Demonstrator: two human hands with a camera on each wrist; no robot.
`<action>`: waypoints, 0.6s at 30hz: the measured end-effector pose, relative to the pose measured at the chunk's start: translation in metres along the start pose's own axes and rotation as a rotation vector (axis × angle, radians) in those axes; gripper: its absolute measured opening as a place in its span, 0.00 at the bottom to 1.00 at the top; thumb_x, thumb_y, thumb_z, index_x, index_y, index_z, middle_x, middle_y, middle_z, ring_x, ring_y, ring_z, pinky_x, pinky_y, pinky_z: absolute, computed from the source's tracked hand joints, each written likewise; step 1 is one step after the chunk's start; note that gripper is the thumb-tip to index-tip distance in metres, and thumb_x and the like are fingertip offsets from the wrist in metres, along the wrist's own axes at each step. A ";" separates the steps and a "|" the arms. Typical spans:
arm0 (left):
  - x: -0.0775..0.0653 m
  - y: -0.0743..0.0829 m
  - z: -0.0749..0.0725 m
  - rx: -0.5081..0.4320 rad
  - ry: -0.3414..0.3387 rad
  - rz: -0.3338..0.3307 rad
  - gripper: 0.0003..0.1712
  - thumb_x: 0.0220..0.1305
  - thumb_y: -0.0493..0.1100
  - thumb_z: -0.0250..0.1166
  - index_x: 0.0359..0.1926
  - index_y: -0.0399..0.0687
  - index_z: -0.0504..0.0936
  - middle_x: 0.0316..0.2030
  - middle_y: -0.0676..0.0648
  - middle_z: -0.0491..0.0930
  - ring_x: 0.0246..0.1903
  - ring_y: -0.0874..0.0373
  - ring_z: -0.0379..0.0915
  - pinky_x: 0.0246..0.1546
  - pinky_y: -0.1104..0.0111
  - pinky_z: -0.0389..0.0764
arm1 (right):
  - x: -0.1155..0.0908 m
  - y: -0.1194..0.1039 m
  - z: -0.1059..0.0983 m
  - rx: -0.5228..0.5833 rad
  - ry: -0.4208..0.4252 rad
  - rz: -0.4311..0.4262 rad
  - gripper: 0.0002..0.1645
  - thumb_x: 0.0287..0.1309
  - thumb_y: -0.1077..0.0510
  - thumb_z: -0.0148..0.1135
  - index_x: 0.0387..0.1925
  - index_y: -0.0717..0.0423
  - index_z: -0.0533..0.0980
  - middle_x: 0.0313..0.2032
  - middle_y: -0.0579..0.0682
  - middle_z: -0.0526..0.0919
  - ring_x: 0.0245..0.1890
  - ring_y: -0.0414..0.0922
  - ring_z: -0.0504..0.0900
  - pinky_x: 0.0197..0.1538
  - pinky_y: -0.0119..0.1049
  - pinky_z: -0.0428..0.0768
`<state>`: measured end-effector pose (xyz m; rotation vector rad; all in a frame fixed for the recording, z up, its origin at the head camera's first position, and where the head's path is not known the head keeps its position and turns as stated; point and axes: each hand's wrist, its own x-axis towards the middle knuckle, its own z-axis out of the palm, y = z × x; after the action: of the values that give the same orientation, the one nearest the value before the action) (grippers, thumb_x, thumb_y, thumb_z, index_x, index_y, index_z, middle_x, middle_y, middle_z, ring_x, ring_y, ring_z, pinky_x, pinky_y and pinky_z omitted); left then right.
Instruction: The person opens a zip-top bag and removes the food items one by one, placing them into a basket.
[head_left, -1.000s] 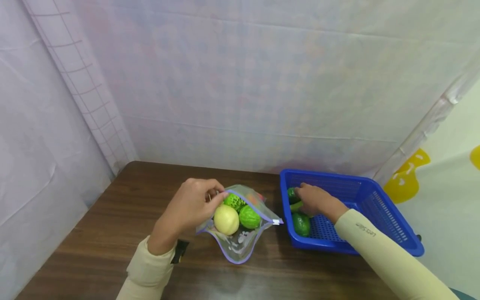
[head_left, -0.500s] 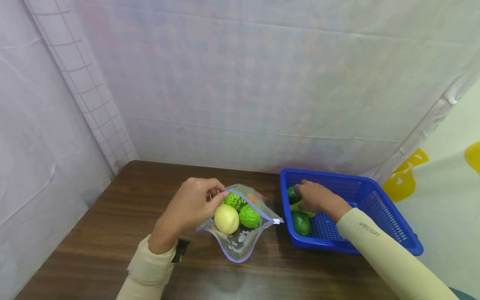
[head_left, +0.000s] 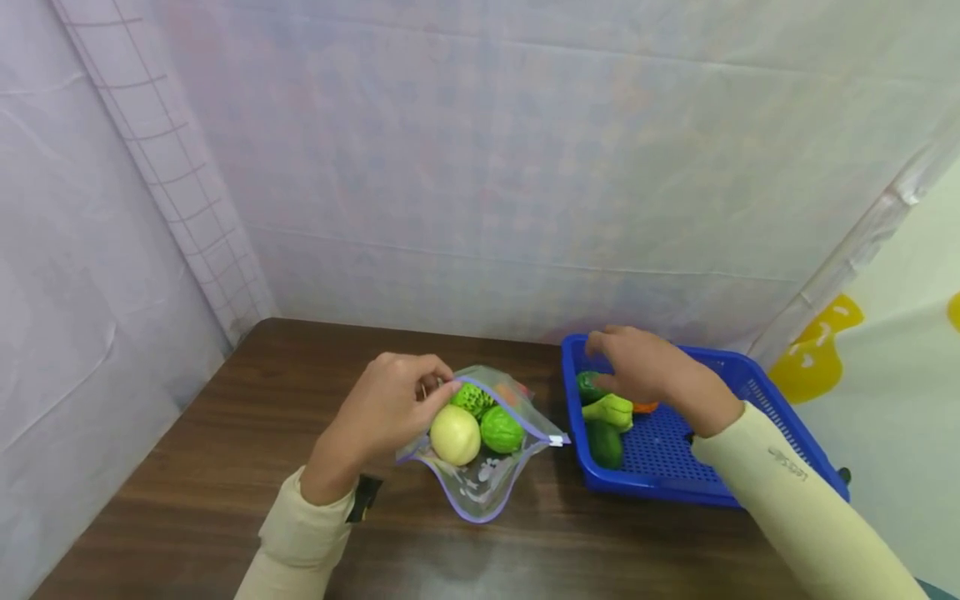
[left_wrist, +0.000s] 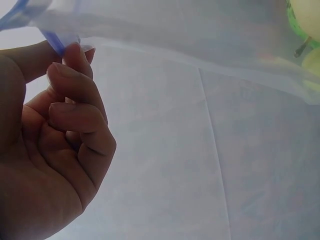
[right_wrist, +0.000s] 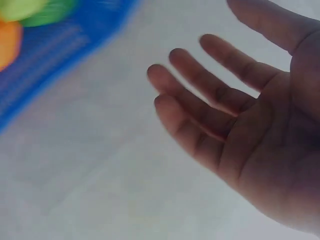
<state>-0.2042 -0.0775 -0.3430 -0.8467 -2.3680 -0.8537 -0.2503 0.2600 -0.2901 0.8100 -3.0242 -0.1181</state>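
Two hands — left hand [head_left: 386, 408] pinches zip bag [head_left: 480, 450] rim, mouth up-right.

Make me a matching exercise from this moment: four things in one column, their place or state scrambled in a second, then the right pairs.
Things:
1. left hand
2. right hand
3. pale yellow fruit
4. dark green vegetable

Places or states:
A. lies in the blue basket
B. open, holding nothing, above the basket
C. pinches the rim of the zip bag
D. sits inside the zip bag

Pairs: 1-C, 2-B, 3-D, 4-A
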 end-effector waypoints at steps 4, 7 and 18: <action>0.000 0.000 0.000 -0.004 -0.002 0.001 0.05 0.62 0.44 0.71 0.33 0.48 0.87 0.21 0.57 0.81 0.20 0.70 0.70 0.24 0.76 0.74 | -0.018 -0.027 -0.021 0.027 0.168 -0.023 0.24 0.64 0.51 0.67 0.56 0.57 0.76 0.52 0.55 0.81 0.51 0.54 0.81 0.53 0.54 0.81; 0.001 0.000 0.000 -0.004 0.000 -0.001 0.05 0.62 0.44 0.71 0.33 0.48 0.87 0.21 0.57 0.81 0.20 0.70 0.70 0.23 0.75 0.74 | -0.029 -0.051 -0.028 0.078 0.369 -0.061 0.24 0.65 0.50 0.67 0.58 0.56 0.75 0.52 0.54 0.80 0.50 0.52 0.81 0.51 0.52 0.81; -0.002 -0.002 0.001 -0.012 0.004 0.008 0.05 0.62 0.44 0.72 0.33 0.47 0.87 0.21 0.57 0.81 0.20 0.70 0.70 0.23 0.76 0.73 | -0.047 -0.133 -0.009 0.412 0.890 -0.360 0.24 0.58 0.60 0.67 0.56 0.61 0.75 0.56 0.55 0.78 0.51 0.46 0.80 0.50 0.32 0.79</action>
<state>-0.2046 -0.0784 -0.3459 -0.8576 -2.3571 -0.8659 -0.1431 0.1676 -0.2907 1.0508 -2.0595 0.6878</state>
